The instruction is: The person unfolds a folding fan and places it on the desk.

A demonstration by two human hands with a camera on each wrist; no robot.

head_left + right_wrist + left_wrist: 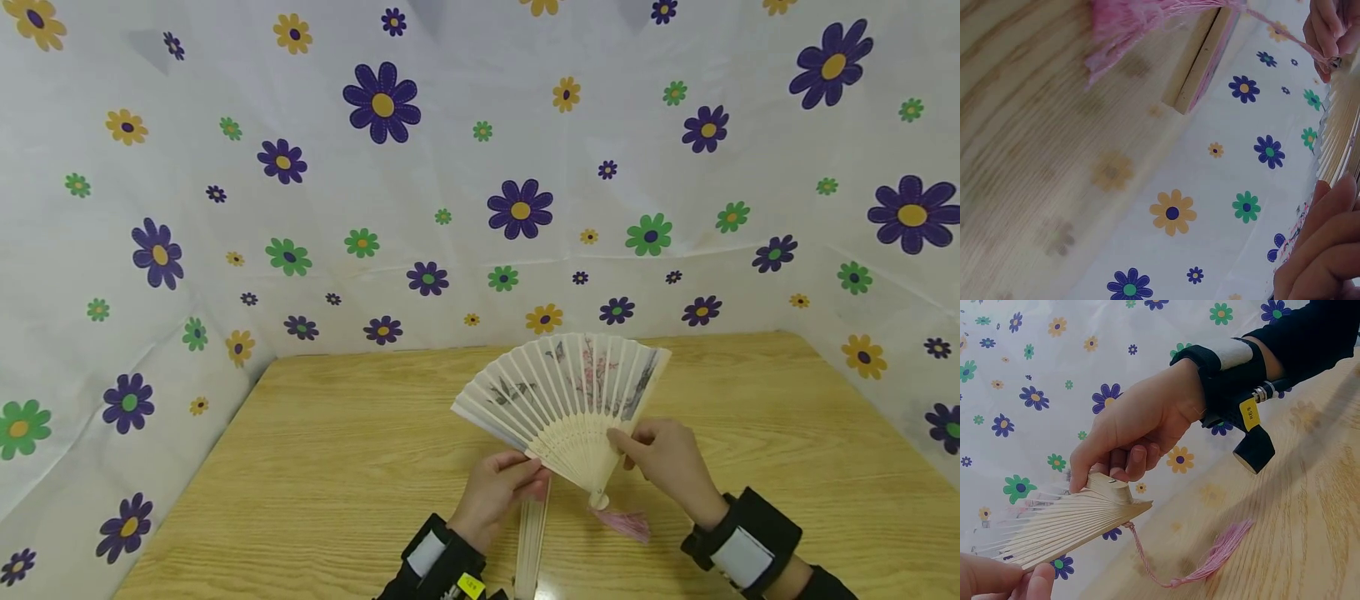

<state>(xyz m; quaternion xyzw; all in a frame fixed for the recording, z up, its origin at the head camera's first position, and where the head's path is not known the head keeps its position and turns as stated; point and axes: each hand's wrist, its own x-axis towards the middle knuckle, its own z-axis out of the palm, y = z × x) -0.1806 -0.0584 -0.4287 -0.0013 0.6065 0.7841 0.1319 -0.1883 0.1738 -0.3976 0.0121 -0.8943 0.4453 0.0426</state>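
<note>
A pale folding fan (570,408) is spread wide, its white leaf painted with pink blossoms and grey patterns. My left hand (502,492) pinches its left outer rib between thumb and fingers. On the opposite edge, my right hand (667,458) pinches the right outer rib, thumb on the near face. From the pivot at the bottom hangs a pink tassel (1225,550) on a twisted cord. In the left wrist view, the slim ribs (1072,525) fan out between both hands. The fan's right part is cut off in the right wrist view.
A long pale slatted strip (532,542) lies on the wooden table (337,467) below my left hand, partly hidden by it. White cloth (450,167) with printed flowers stands behind the table and along both sides.
</note>
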